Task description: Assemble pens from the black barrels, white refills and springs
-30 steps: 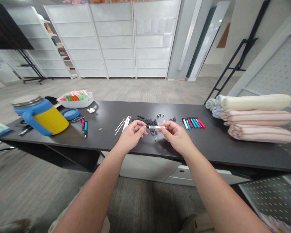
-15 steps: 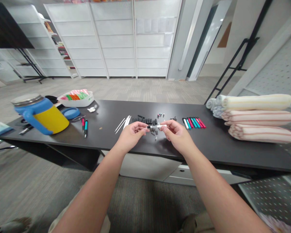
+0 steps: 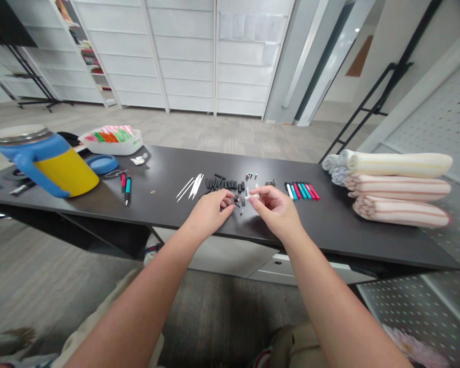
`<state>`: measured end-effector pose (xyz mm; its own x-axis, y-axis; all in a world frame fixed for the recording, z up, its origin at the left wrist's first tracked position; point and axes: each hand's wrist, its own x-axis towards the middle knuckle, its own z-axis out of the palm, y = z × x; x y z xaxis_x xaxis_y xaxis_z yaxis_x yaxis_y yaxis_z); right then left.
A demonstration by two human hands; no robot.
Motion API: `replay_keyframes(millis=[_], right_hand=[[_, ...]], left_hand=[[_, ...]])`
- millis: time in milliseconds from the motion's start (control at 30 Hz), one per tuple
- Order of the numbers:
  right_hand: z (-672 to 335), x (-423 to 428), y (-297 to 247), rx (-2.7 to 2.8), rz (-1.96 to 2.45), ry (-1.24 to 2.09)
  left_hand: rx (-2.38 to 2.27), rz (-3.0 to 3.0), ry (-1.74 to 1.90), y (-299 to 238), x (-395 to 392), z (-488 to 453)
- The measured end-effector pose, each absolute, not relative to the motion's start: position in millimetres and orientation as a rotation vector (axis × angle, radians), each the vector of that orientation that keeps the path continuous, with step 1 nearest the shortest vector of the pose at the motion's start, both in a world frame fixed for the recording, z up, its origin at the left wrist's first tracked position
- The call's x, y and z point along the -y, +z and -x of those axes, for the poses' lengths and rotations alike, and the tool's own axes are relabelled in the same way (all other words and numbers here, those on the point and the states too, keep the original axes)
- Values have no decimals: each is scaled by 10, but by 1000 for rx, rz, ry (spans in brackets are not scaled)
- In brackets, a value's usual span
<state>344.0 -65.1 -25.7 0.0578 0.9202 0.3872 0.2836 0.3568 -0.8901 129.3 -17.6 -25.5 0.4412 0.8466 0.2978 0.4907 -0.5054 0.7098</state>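
White pen piece (image 3: pixel 252 197) between the hands, no longer spanning them in plain view.
From my remote seat I saw the change: half a second earlier a longer white barrel ran level between both sets of fingertips; now only a short pale length showed at the right hand (image 3: pixel 276 210), its thumb and forefinger closed in a pinch on it. The left hand (image 3: pixel 211 209) was half curled, thumb near forefinger, beside a small dark bit (image 3: pixel 236 200); I could not tell whether it gripped that. I judged the work to be at the pen's dark end, though whether the parts were joined stayed hidden. Black parts (image 3: pixel 233 184) lay just beyond the left fingers, white sticks (image 3: pixel 195 186) to their left, coloured pens (image 3: pixel 302 191) right of the right hand.
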Motion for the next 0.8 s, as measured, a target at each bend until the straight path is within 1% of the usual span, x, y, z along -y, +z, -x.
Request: replay_keyframes(millis=[400, 567, 667, 800], right_hand=[[-3443, 667, -231, 1458, 1105, 703], [-3455, 655, -225, 1401, 1088, 733], [-3459, 634, -229, 1356, 1087, 759], [-3464, 586, -269, 1342, 1093, 805]], left_hand=[[-1136, -2300, 836, -222, 191, -1293], [-1041, -2346, 844, -171, 213, -1279], [-1004, -2260, 833, -149, 214, -1266], [-1029, -1988, 879, -160, 163, -1225]])
